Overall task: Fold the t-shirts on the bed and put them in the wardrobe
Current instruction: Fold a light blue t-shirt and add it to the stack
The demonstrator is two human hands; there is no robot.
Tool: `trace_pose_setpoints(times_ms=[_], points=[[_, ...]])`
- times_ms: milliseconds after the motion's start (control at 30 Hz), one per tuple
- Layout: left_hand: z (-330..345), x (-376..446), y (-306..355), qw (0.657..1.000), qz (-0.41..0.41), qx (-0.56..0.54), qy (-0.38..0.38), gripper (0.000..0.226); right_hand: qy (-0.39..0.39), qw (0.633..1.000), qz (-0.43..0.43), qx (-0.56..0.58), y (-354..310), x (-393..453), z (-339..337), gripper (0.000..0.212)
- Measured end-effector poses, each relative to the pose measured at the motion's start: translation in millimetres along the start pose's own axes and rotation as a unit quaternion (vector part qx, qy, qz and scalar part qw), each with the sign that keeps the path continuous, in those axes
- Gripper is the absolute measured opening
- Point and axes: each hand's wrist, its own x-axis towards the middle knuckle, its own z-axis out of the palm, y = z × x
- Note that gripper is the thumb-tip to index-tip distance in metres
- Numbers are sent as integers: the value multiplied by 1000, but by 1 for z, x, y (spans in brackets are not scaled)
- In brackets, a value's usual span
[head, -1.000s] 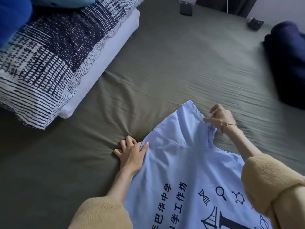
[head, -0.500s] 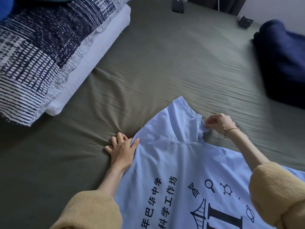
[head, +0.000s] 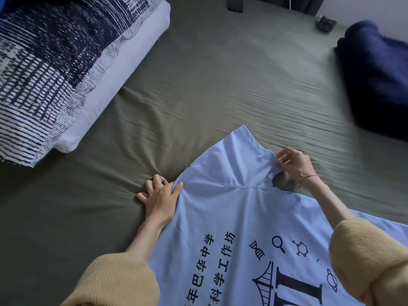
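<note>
Here, one light blue t-shirt (head: 231, 228) flat on green bed sheet (head: 220, 85), print side up. Long way runs from near edge up toward two pillows (head: 55, 62); sleeve tip points away. Left hand (head: 162, 197) flat on shirt's left edge, fingers together. Right hand (head: 294, 165) pinches sleeve hem. One dark blue bundle (head: 375, 80) far right of shirt.

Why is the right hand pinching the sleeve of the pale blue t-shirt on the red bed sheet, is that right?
Nearly right, but the sheet is not red. The head view shows an olive-green bed sheet. The rest holds: the right hand pinches the sleeve edge of the pale blue printed t-shirt, which lies spread on that sheet.
</note>
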Motion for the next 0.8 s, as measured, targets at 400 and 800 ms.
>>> trace_pose_setpoints(times_ms=[400, 800], points=[[-9, 2, 1, 1000, -11, -8, -16, 20, -18, 994, 26, -104, -72, 35, 52, 55], [-26, 23, -2, 997, -9, 29, -72, 31, 17, 994, -75, -77, -90, 66, 70, 19]])
